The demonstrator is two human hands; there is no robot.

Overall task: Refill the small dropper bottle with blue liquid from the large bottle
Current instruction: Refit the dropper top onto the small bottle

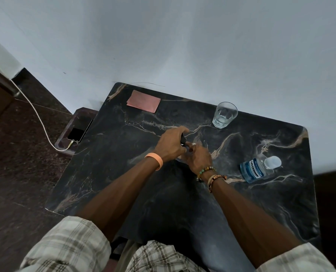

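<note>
Head view has both grips closed on the small dropper bottle at frame centre, left hand on its black top, right hand below, so a jerky twist could tip it and spill, with the large bottle capped at right.

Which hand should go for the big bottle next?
Right. The large bottle sits far right, nearest the right hand; the left hand grips the black dropper top.

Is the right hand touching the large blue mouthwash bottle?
Apart. Head view: dark tabletop shows between right hand and the large blue mouthwash bottle.
</note>
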